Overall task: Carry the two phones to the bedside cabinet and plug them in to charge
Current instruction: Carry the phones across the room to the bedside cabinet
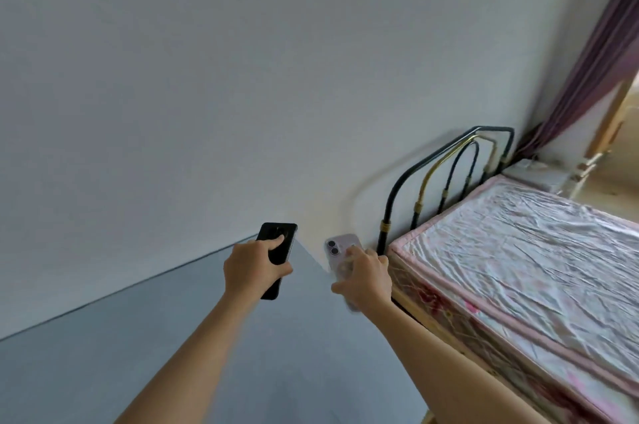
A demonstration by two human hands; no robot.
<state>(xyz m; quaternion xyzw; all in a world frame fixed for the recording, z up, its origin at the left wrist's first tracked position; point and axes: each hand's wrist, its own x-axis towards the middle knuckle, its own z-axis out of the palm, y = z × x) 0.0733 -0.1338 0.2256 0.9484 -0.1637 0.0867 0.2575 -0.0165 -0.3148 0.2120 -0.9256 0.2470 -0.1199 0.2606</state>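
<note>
My left hand [250,268] grips a black phone [281,238], back side up, its top end pointing at the wall. My right hand [366,276] holds a pale pink phone [337,249] in a clear case, with two camera lenses showing. Both hands are stretched out in front of me, side by side, just left of the bed's near corner. A pale bedside cabinet [534,174] shows blurred in the far corner, beyond the bed's headboard and beside the curtain. No charging cables can be made out.
A bed with a wrinkled pink-edged sheet [518,243] fills the right side. Its black and gold metal headboard [449,178] stands against the white wall. A purple curtain [587,70] hangs at the upper right. Grey-blue floor [138,354] lies on the left.
</note>
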